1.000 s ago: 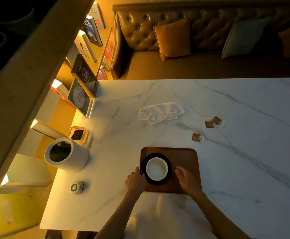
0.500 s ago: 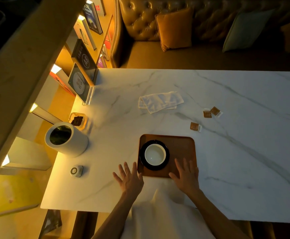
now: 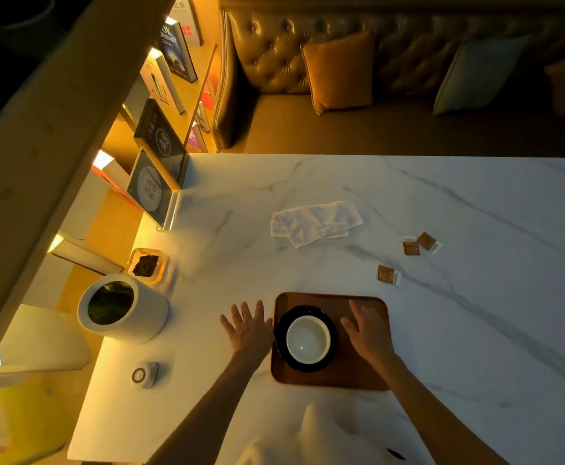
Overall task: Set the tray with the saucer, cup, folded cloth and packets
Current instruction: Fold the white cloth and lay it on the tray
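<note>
A brown wooden tray (image 3: 348,374) lies on the marble table near me. On its left half a white cup (image 3: 308,338) stands on a black saucer (image 3: 282,330). My left hand (image 3: 249,327) hovers open just left of the tray, fingers spread. Over the tray's right half my right hand (image 3: 368,330) is spread flat and holds nothing. A white cloth (image 3: 316,223), loosely folded, lies farther back on the table. Three brown packets lie to the right: one (image 3: 386,274) near the tray's far corner, two (image 3: 420,245) beyond it.
A white cylindrical pot (image 3: 123,308) and a small dish with dark contents (image 3: 146,265) stand at the table's left edge, with a small round white device (image 3: 143,375) nearer me. Upright sign stands (image 3: 153,187) sit at the far left corner. A leather sofa (image 3: 408,78) runs behind the table.
Both hands have let go of the saucer and opened. They have moved forward, the left beside the tray, the right over its right half. The camera view has shifted.
</note>
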The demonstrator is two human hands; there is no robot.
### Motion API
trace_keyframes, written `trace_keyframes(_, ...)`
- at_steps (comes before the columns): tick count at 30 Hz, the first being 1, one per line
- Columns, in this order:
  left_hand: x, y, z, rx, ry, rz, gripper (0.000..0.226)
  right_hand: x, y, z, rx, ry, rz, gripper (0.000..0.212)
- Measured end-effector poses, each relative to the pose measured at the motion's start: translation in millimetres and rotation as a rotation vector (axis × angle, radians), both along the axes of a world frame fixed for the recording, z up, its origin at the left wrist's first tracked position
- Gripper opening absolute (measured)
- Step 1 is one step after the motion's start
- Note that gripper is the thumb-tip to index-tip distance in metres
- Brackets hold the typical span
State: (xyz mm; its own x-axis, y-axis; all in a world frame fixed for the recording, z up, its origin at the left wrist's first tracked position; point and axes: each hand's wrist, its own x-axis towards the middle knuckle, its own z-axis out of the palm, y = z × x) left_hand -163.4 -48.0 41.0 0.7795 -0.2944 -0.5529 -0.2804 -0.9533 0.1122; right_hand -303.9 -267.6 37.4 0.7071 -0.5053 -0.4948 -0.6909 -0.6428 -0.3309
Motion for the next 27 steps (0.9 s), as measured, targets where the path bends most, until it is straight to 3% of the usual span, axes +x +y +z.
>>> trace_keyframes(6, 70, -51, -4, -0.047, 0.0, -0.106, 0.05, 75, -47, -2, 0.059, -0.024, -0.021, 0.052)
trace_keyframes(12, 128, -109, -26, -0.079, -0.114, -0.304, 0.028, 169, -64, -23, 0.055, -0.038, 0.051, 0.047)
trace_keyframes(17, 165, -148, -49, -0.165, -0.16, -0.396, 0.04, 229, -62, -45, -0.047, -0.135, 0.155, 0.04)
trace_keyframes(20, 181, -162, -60, -0.212, -0.158, -0.407, 0.052, 249, -64, -60, -0.14, -0.097, 0.292, 0.048)
trace_keyframes(27, 181, -166, -92, -0.172, -0.132, -0.406, 0.061, 255, -57, -82, -0.279, -0.136, 0.247, 0.052)
